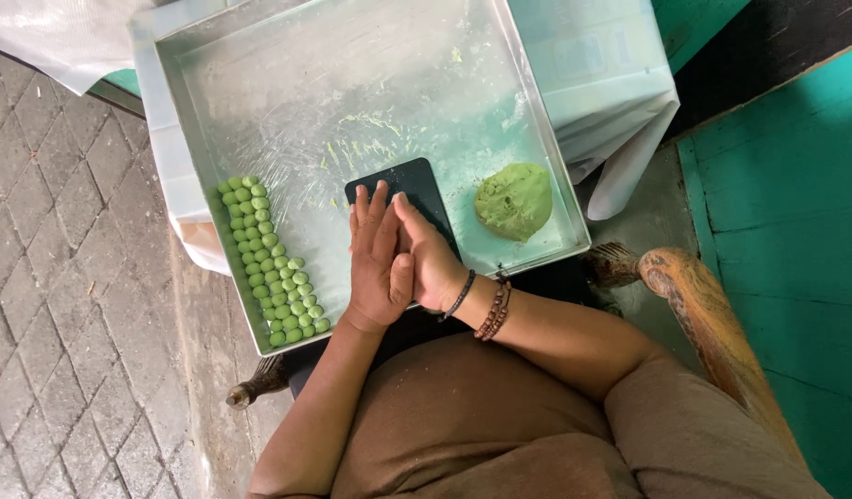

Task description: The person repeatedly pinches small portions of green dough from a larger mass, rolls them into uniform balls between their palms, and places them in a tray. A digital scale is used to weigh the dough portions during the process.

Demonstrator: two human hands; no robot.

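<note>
My left hand (375, 263) and my right hand (433, 259) are pressed palm to palm, fingers stretched out, over a black flat board (412, 180) that lies in a large metal tray (352, 83). Anything between the palms is hidden. My right wrist wears beaded bracelets (492, 312). A lump of green dough (514, 199) rests in the tray to the right of the hands. Several small green dough balls (269, 263) lie in rows along the tray's left edge, left of my left hand.
The tray is lined with clear film smeared with green traces and sits on a low stand over white plastic sheeting (611, 102). A carved wooden chair arm (703, 305) is at the right. Grey paving (47, 277) lies left, a teal floor (796, 231) right.
</note>
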